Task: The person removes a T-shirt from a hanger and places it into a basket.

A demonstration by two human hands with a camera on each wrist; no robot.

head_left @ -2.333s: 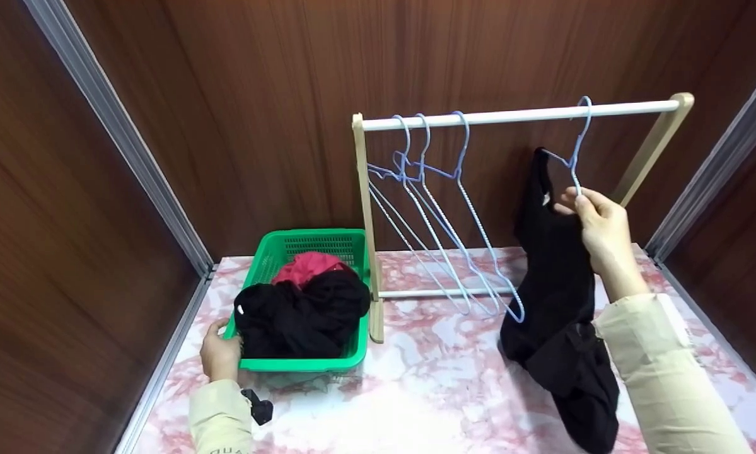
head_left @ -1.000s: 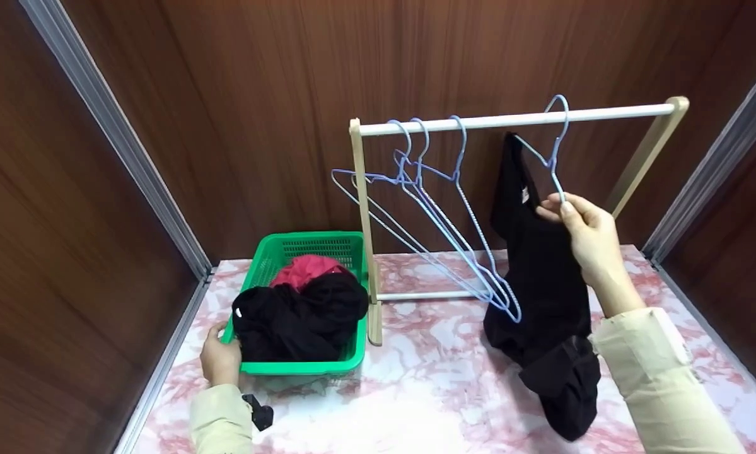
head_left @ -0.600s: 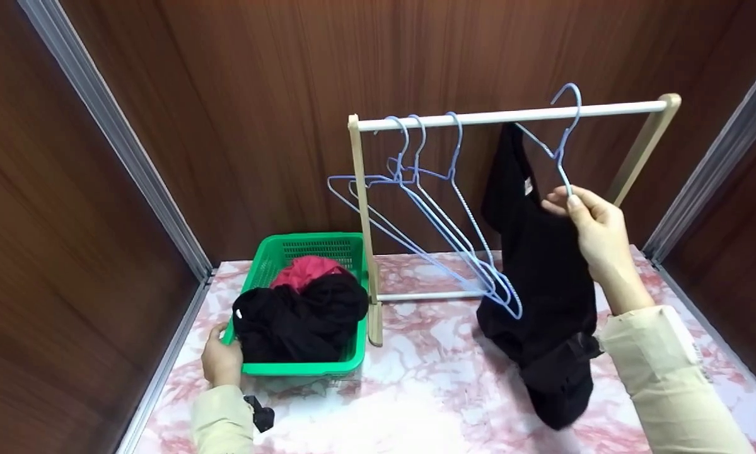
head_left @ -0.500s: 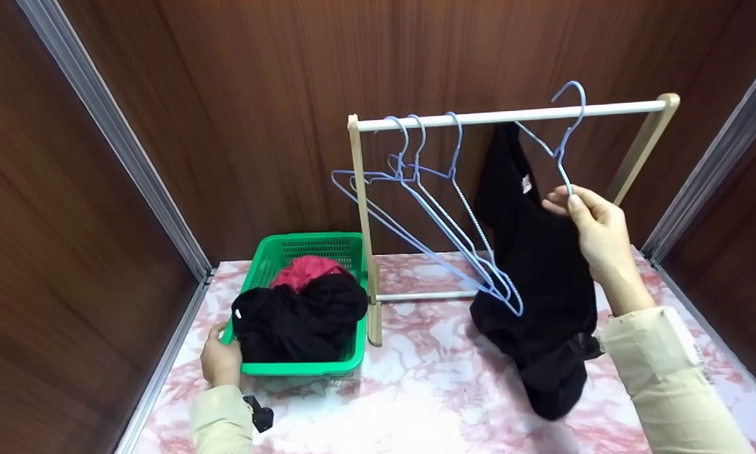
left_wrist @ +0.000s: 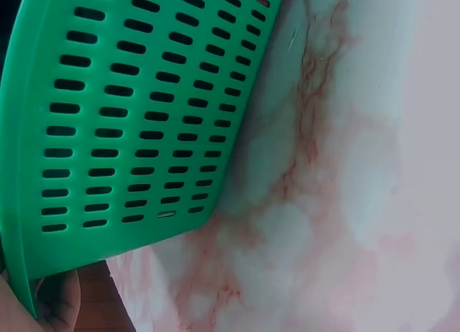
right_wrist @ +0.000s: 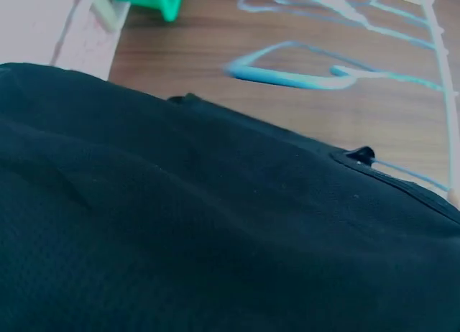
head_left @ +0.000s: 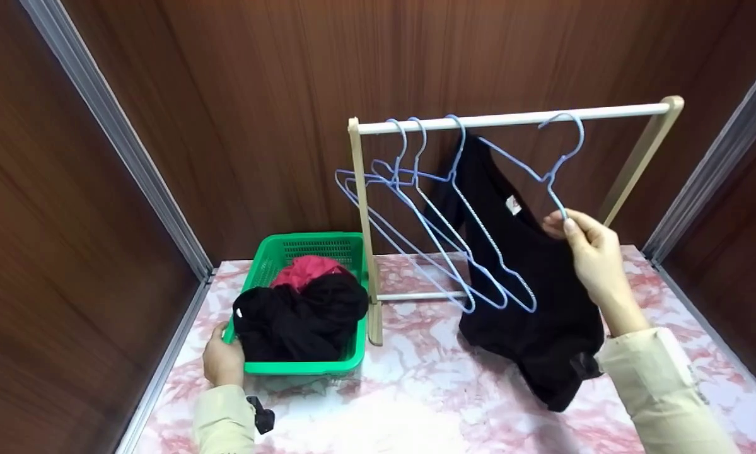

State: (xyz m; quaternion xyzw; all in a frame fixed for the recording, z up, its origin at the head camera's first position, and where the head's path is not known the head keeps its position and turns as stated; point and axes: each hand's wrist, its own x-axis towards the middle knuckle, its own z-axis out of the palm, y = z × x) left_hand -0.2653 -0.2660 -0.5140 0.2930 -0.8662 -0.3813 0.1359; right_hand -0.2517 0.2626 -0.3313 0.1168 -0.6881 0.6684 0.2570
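Note:
In the head view my right hand [head_left: 592, 252] pinches one arm of a light-blue wire hanger [head_left: 546, 176]. A black short-sleeved shirt [head_left: 541, 296] with a white neck label hangs on that hanger, tilted and fanned toward the left. The hanger's hook overlaps the front of the white rail [head_left: 504, 120]. My left hand [head_left: 222, 359] grips the near left rim of a green basket [head_left: 302, 367]. Inside the basket lie a bundled black garment [head_left: 302, 318] and a red one [head_left: 308, 270]. Dark cloth fills most of the right wrist view.
Three bare blue hangers [head_left: 485, 233] hang on the rail's left half, overlapping the shirt. The rack's wooden posts [head_left: 364, 214] stand on a pink-and-white marbled table [head_left: 415, 391]. Brown wood-grain panels [head_left: 277, 113] close in the back and both sides.
My right hand has moved slightly left and lower with the hanger. Its hook has dropped to rail level, and the shirt has turned to face me more. The left hand stays on the basket.

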